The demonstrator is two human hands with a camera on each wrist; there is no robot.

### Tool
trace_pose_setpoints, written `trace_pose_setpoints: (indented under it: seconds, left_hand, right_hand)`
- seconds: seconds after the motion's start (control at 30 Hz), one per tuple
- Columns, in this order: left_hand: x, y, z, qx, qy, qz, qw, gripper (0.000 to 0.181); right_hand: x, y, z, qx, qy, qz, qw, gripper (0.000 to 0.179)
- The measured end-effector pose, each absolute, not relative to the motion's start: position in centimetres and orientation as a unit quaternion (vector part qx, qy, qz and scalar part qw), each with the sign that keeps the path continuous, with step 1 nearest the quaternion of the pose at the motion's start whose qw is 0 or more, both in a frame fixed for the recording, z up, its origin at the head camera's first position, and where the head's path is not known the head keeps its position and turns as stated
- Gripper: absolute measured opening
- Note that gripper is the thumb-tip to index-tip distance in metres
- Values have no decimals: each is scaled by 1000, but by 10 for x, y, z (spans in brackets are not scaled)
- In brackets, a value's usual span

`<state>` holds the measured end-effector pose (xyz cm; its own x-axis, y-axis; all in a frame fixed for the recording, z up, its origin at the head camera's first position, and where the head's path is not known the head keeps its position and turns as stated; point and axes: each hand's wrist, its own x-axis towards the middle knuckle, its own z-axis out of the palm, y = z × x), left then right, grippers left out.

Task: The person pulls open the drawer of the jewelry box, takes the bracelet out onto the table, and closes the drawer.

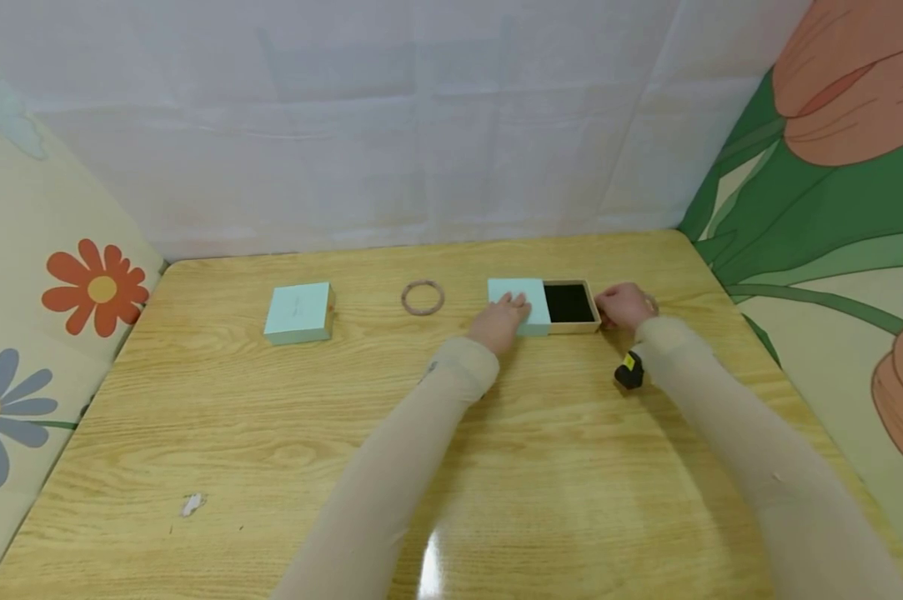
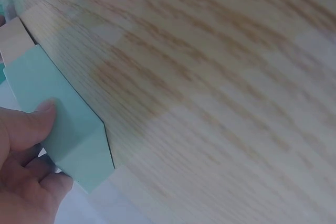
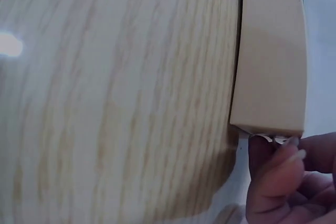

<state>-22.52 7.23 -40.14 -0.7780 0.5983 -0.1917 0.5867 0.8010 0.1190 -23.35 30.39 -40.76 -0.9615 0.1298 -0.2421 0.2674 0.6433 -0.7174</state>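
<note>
A mint-green box sleeve lies at the table's back right, its beige drawer partly out to the right with a black lining. My left hand holds the sleeve, fingers over its top; in the left wrist view the thumb lies against its side. At the drawer's outer end my right hand pinches a small pull, mostly hidden by the fingers. The right wrist view shows those fingertips close against the end of the beige drawer wall.
A second mint-green box, closed, sits at the back left. Between the boxes lies a thin pinkish-brown ring-shaped band. A small white scrap marks the front left of the wooden table. A white cloth hangs behind.
</note>
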Motion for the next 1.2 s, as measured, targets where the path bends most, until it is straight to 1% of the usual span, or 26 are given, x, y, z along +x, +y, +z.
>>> trace_pose_setpoints:
  seconds: [0.3,0.8,1.03,1.2]
  left_hand:
    - [-225,72,-402,311,943,35,115,57]
    - [-225,72,-402,315,942,24,115,58]
    - [-225,72,-401,315,943,24,109,57]
    - [-224,72,-401,314,943,30,110,57]
  right_hand:
    - [-235,297,-408,100,898,-418,95,28]
    - [-237,297,-413,105,893,-432,76,26]
    - [-235,296,-411,104,883,-448,89,22]
    - [-236,295,-412,104,885,-445,89,23]
